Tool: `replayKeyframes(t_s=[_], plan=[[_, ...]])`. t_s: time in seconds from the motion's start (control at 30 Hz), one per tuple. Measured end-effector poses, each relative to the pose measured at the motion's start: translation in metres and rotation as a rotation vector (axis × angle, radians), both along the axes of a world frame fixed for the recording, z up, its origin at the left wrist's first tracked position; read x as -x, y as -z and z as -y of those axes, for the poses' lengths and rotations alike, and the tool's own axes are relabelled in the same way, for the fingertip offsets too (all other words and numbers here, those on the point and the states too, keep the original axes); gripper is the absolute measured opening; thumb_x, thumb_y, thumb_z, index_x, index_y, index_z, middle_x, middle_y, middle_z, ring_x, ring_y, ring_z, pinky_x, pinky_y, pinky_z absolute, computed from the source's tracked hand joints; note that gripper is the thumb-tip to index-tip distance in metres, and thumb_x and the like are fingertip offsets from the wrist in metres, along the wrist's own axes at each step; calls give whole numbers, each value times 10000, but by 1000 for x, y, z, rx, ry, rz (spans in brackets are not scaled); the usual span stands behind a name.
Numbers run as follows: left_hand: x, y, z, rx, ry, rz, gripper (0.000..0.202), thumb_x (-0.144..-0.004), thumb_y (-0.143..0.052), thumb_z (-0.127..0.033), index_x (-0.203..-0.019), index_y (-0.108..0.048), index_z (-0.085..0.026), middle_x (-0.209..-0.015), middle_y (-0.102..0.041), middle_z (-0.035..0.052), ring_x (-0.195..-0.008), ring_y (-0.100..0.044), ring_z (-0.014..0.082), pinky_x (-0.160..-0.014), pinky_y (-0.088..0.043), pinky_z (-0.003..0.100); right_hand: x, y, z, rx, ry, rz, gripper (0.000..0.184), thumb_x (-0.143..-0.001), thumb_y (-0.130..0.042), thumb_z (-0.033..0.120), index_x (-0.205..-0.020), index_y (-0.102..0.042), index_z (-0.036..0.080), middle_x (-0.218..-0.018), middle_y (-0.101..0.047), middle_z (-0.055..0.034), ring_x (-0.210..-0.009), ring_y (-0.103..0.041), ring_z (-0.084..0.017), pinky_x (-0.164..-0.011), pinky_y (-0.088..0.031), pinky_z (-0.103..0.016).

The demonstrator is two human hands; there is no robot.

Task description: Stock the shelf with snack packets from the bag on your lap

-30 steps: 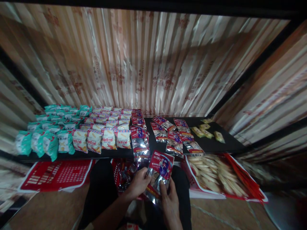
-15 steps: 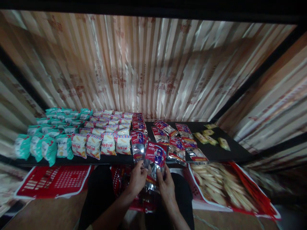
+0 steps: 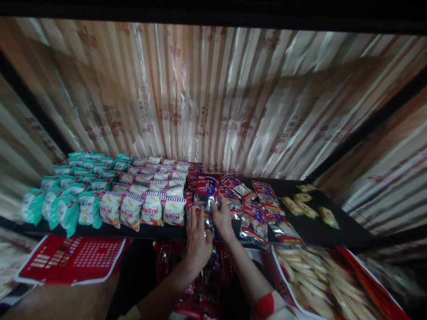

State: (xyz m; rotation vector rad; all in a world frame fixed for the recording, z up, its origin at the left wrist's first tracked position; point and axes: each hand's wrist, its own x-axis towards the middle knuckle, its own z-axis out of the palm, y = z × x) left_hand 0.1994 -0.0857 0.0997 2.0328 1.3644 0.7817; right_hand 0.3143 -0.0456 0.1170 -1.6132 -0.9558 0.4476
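A red and silver snack packet [image 3: 206, 189] with a purple picture is tilted over a column of similar packets [image 3: 196, 169] on the black shelf. My right hand [image 3: 223, 220] grips its lower right side, thumb on the front. Beside it, my left hand [image 3: 197, 235] has its fingers stretched upward, flat against the packets at the shelf's front edge. Its thumb is apart from the fingers, near the packet's silver bottom. Just to the right lie several loose red and silver packets [image 3: 255, 220].
Teal snack bags [image 3: 90, 206] and white striped snack bags [image 3: 151, 210] stand in rows on the left. Small yellow packets [image 3: 327, 218] lie on the black shelf [image 3: 350, 229] at right. Below are a red basket [image 3: 96, 260], a basket of red packets [image 3: 190, 293] and a bag of pale long packs [image 3: 310, 271].
Both hands have moved forward from over my lap to the shelf, bringing the red packet onto the column. My left hand's fingers have straightened. The view has shifted slightly.
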Motion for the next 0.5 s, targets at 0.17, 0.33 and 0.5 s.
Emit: replayKeyframes(t_s=[0.17,0.33,0.5], plan=[[-9,3,-11,-113,37,-55,578,-793,-394,-102,-1370,-384,-88,-1546,-109,113,-1421,8,252,-1169,-105,458,-3,1,-38,20,-68,10,510,-780,-527,322,-1270,-497,187,-1143,-647,-87,-1052,-591,-227,-953,-415,-369],[-14,6,-25,-118,28,-96,622,-747,-425,-80,-1368,-385,-80,-1538,-148,128,-1419,-6,266,-1167,-106,473,-6,4,-60,62,-56,36,511,-773,-535,290,-1272,-500,188,-1147,-646,-98,-1072,-585,-241,-948,-415,-361],[-18,8,-38,-137,19,-134,615,-753,-446,-105,-1364,-385,-62,-1528,-153,163,-1416,-29,285,-1158,-138,494,-10,8,-71,94,-70,127,499,-810,-490,289,-1298,-477,187,-1178,-630,-112,-1094,-573,-243,-934,-425,-360]])
